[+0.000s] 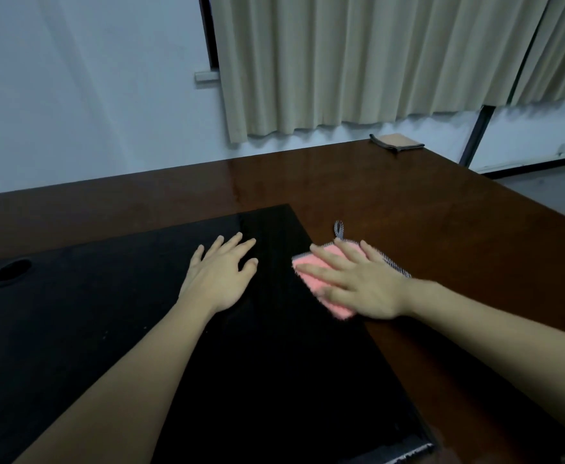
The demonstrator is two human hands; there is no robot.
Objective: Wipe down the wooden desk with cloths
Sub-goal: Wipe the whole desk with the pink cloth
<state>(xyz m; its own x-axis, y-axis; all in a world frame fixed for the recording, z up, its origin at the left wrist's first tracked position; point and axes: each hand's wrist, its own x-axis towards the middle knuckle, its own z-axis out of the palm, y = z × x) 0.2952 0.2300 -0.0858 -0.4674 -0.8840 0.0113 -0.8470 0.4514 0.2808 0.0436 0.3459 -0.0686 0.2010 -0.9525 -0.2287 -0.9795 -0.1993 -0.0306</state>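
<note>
Pink cloth (319,286) lies under the right hand (361,286), fingers straight and spread, pressing it flat where the black inset panel (140,329) meets the brown wood of the bench (425,212). Left hand (219,277) rests flat and open on the panel, holding nothing. Risks, as judged: with no grip on the cloth, a fast stroke could let it bunch or slip out from under the palm; the grey hanging loop (339,229) may trail and smear; the panel seam could be skipped. Cloth looks fluffy, grey mesh-edged, slightly blurred. A second folded cloth (396,144) sits at the far corner, well apart.
</note>
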